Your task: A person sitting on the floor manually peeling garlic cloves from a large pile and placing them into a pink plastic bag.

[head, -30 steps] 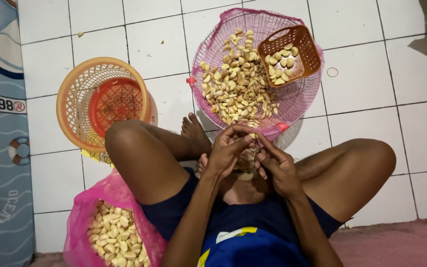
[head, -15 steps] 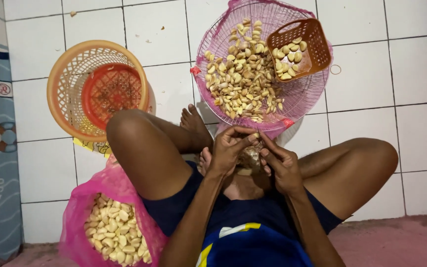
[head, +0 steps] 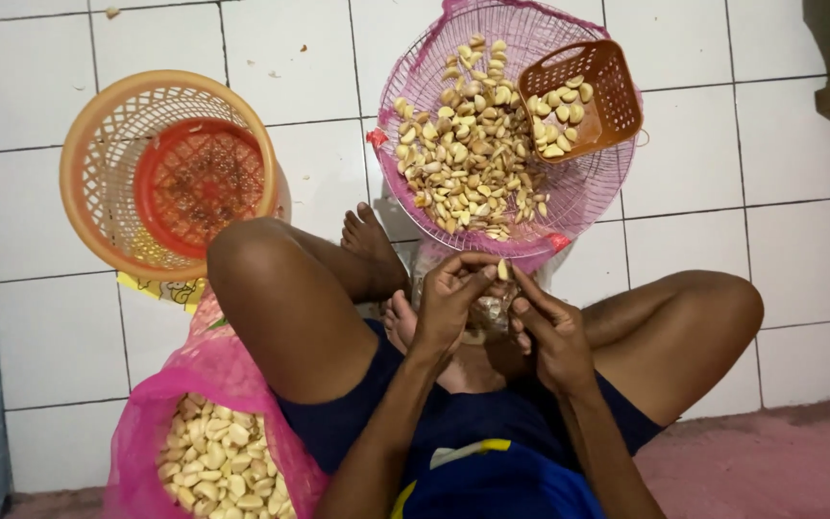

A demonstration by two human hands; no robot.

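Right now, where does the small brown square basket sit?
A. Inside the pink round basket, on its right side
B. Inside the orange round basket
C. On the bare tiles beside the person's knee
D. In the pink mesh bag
A: the small brown basket, holding a few peeled cloves, rests inside the pink round basket at its right side, above the garlic pile.

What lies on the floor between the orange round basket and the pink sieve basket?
In the head view, only bare white tile separates the orange round basket from the pink sieve basket.
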